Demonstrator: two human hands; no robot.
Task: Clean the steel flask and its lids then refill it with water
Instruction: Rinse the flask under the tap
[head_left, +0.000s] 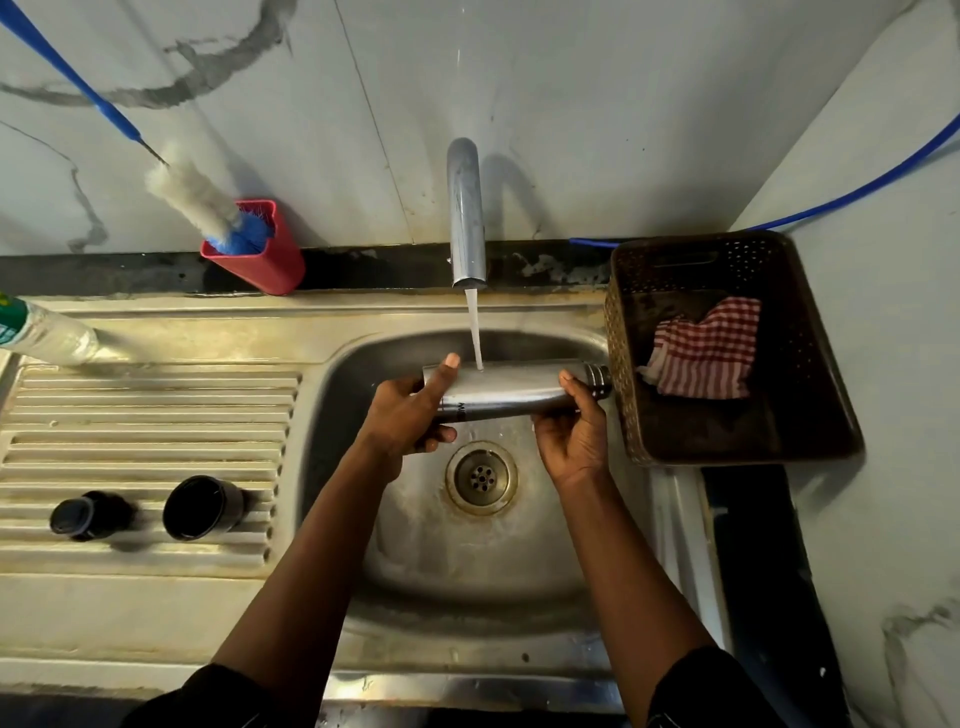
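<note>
Over the sink bowl (415, 545): a brushed-steel cylindrical flask (511, 387) hangs on its side in both hands, above the round drain (481, 478), with its threaded neck toward the bowl's right edge and its base toward the left.
Water: a thin stream (474, 332) drops from the chrome tap spout (466, 213) and strikes the flask's upper side, nearer the base end.
Left hand (410, 415): it wraps the base end, thumb laid up over the top, fingers curled beneath.
Right hand (571, 436): it grips the shoulder just short of the neck from below, fingers curled round it.
Lids: a small black cap (85, 515) and a wider black cup-shaped lid (202, 508) sit side by side on the ribbed drainboard (156, 415), toward its front-left corner, well apart from the flask.
Brush: a white-and-blue bottle brush (197, 200) stands head down in a red plastic holder (260, 254) at the back edge, left of the tap.
Right edge: a brown perforated basket (810, 364) holds a red-and-white checked cloth (706, 348).
Step, as I read it: rinsing the flask's outside.
Doing it well: I'd roll the flask under the stream so every side gets wet, then slide it left so the water reaches the neck threads. Wet steel looks slippery, so both grips should stay firm and low over the bowl.
Left to do: by my guess, the inside, both lids and the refill. I can't tell whether the lids are washed.
</note>
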